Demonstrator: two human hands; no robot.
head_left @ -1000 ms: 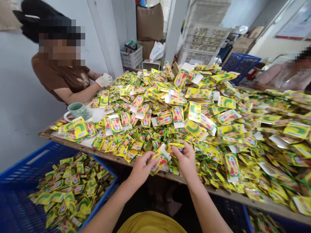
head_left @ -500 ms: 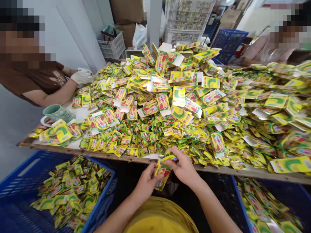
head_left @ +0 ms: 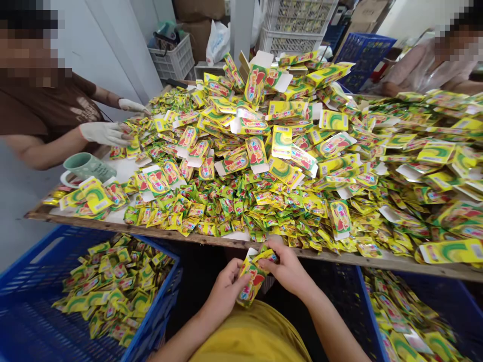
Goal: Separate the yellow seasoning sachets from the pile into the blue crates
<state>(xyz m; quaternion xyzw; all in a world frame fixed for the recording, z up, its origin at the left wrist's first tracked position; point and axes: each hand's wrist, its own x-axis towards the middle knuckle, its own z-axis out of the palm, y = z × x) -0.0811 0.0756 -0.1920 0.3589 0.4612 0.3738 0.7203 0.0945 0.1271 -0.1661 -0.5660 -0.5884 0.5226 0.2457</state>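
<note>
Just in front of the table's near edge, my left hand [head_left: 221, 290] grips a small printed carton [head_left: 249, 287], yellow and green with red shapes. The carton is tilted, with its top end toward the table. My right hand [head_left: 290, 267] pinches a small yellow sachet [head_left: 269, 255] at that top end. Whether part of the sachet is inside the carton, I cannot tell. Beyond my hands, many small sachets [head_left: 222, 206] lie loose along the table. Behind them rises a heap of similar cartons [head_left: 282, 142], several with white flaps open.
A wooden table edge [head_left: 181, 240] runs across. Blue crates of packets stand low at left [head_left: 166, 281] and right [head_left: 372, 322]. A green mug [head_left: 88, 167] sits at the table's left end. A gloved co-worker [head_left: 41, 113] is at left, another person [head_left: 413, 70] at far right.
My hands stay together with the carton and sachet, the carton slightly more tilted. The left co-worker's gloved hands have moved apart, one reaching to the cartons near the mug. The view has shifted slightly.
</note>
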